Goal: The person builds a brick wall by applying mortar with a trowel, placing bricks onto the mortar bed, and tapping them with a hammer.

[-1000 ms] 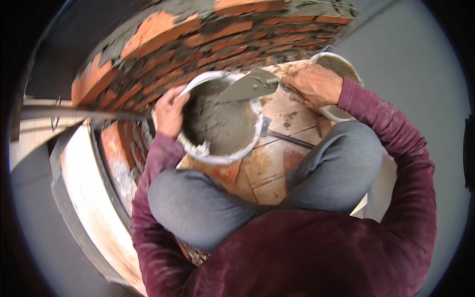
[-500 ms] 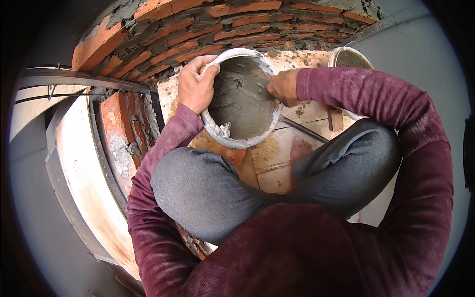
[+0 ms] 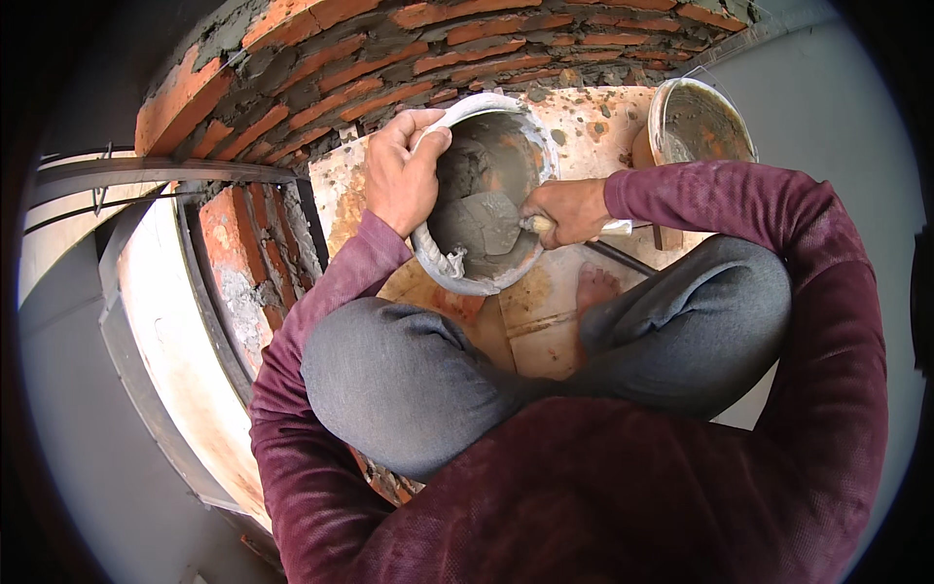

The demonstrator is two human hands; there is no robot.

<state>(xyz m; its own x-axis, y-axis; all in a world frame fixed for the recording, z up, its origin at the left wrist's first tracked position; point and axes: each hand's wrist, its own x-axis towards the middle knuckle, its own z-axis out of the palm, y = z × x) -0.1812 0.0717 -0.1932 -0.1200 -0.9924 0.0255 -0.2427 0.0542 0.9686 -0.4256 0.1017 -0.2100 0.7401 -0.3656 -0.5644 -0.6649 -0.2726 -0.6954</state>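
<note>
Your left hand (image 3: 401, 180) curls over the rim of a round white bucket (image 3: 457, 265) smeared with rough grey mortar (image 3: 486, 165). Just right of it, your right hand (image 3: 572, 209) is closed around the handle of a flat metal trowel (image 3: 486, 226), blade down in the wet mix. Beyond both hands curves a coarse red brick wall (image 3: 389, 49); a second mortar bucket (image 3: 700, 122) stands farther right.

Rough red brick wall (image 3: 389, 49) with coarse grey mortar joints — upper frame, wet matt mortar (image 3: 486, 209) in crusted pan (image 3: 457, 273), mortar-smeared plastic bucket (image 3: 696, 122) — upper right, matt cloth sleeves.
</note>
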